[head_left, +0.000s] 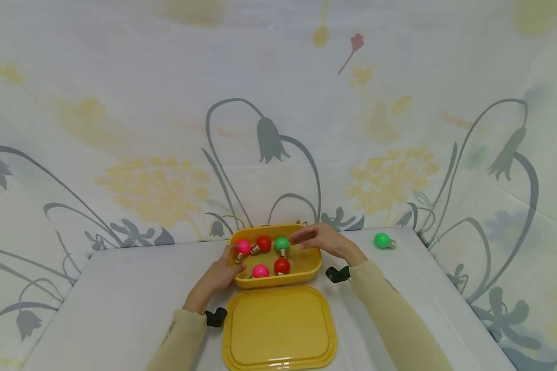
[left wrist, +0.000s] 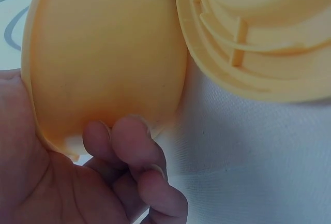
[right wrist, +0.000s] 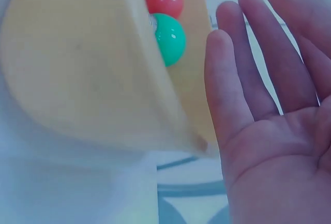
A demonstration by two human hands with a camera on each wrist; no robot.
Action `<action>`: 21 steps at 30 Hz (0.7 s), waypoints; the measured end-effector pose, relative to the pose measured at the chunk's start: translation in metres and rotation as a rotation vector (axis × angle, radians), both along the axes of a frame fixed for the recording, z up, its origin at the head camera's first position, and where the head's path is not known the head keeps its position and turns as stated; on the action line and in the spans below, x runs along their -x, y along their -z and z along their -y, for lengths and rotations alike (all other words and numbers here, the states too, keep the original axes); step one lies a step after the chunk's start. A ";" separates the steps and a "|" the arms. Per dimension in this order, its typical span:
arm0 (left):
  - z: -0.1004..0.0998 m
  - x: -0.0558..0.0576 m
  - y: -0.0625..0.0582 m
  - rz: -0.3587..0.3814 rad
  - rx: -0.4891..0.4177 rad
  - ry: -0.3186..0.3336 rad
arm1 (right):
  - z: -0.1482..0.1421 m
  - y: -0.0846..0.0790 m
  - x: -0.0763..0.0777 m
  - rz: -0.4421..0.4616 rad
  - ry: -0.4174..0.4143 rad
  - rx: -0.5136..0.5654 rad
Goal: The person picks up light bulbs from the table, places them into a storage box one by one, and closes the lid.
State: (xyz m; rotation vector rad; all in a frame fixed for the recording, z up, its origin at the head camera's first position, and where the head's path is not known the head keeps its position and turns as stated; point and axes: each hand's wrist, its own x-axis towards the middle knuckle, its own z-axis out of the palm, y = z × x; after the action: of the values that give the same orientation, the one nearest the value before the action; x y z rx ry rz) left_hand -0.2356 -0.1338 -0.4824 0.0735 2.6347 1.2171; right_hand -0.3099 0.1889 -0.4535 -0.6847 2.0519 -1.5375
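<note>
A yellow plastic bin (head_left: pixel 301 278) holds several round light bulbs with metal screw bases. Along its far side lie a pink bulb (head_left: pixel 243 247), a red bulb (head_left: pixel 263 243) and a green bulb (head_left: pixel 281 244). Nearer the front are another red bulb (head_left: pixel 282 266) and another pink bulb (head_left: pixel 260 271). My left hand (head_left: pixel 219 273) grips the bin's left end, the thumb over the rim and the fingers curled against the outer wall in the left wrist view. Over the right end hangs my right hand (right wrist: pixel 274 105), fingers extended, nothing in the palm.
A yellow lid (head_left: pixel 279 327) lies flat on the white table (head_left: pixel 134 304) in front of the bin. One more green bulb (head_left: pixel 381 240) rests on the table at the far right. Behind the table hangs a flower-printed cloth (head_left: pixel 167 103).
</note>
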 end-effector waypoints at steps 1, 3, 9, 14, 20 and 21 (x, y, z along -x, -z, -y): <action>-0.001 0.000 0.000 0.006 0.000 -0.003 | -0.003 0.000 -0.001 -0.007 0.009 0.004; -0.002 0.000 0.001 0.019 -0.005 -0.010 | -0.009 -0.001 -0.004 -0.010 0.026 0.019; -0.001 0.000 -0.002 -0.018 0.016 0.003 | -0.025 -0.006 -0.012 -0.029 0.090 0.020; -0.002 0.001 -0.002 -0.017 0.023 -0.001 | -0.038 -0.008 -0.017 -0.064 0.161 0.030; 0.000 0.001 0.001 -0.032 0.036 0.004 | -0.057 -0.004 -0.023 -0.111 0.272 0.012; 0.000 0.001 0.001 -0.033 0.037 0.005 | -0.060 -0.003 -0.024 -0.112 0.285 0.017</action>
State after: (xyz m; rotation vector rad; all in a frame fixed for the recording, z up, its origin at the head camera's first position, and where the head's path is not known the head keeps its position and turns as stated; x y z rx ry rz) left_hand -0.2362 -0.1340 -0.4835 0.0944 2.6823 1.1754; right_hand -0.2858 0.2493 -0.4503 -0.5106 2.3026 -1.7061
